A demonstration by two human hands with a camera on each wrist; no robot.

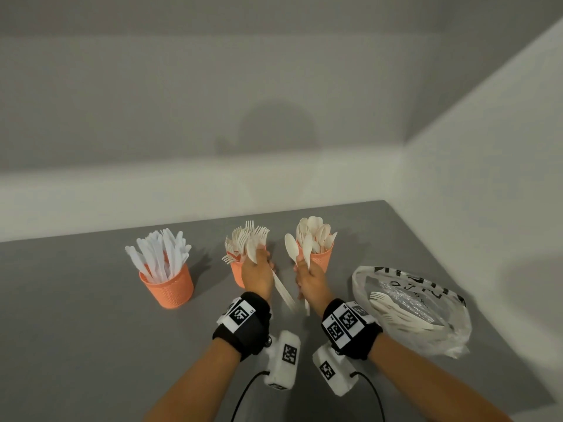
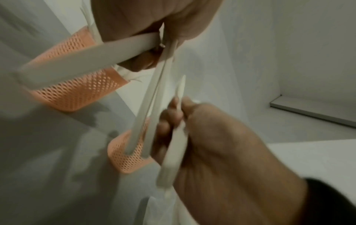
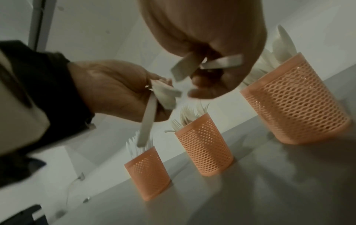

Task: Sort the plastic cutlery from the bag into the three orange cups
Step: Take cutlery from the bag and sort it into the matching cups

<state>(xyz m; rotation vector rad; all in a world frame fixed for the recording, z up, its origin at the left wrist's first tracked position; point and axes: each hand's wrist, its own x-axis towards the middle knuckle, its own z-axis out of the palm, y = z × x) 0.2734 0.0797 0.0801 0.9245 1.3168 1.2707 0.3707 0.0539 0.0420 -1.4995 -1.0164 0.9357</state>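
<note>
Three orange mesh cups stand in a row on the grey table [image 1: 91, 315]: knives in the left cup [image 1: 167, 289], forks in the middle cup [image 1: 235, 274], spoons in the right cup [image 1: 321, 260]. My left hand [image 1: 258, 263] is raised in front of the fork cup and grips a bunch of white cutlery [image 1: 283, 289] whose handles stick out toward me. My right hand [image 1: 304, 268], just before the spoon cup, grips two white spoons [image 1: 291, 248] bowl-up. In the left wrist view the handles [image 2: 148, 115] cross beside my right hand [image 2: 212, 137].
A clear plastic bag [image 1: 426, 318] with black print lies at the right, with several forks [image 1: 393, 312] inside. White walls close the table at the back and right. In the right wrist view the spoon cup [image 3: 294, 106] is nearest and the knife cup [image 3: 148, 173] is the farthest.
</note>
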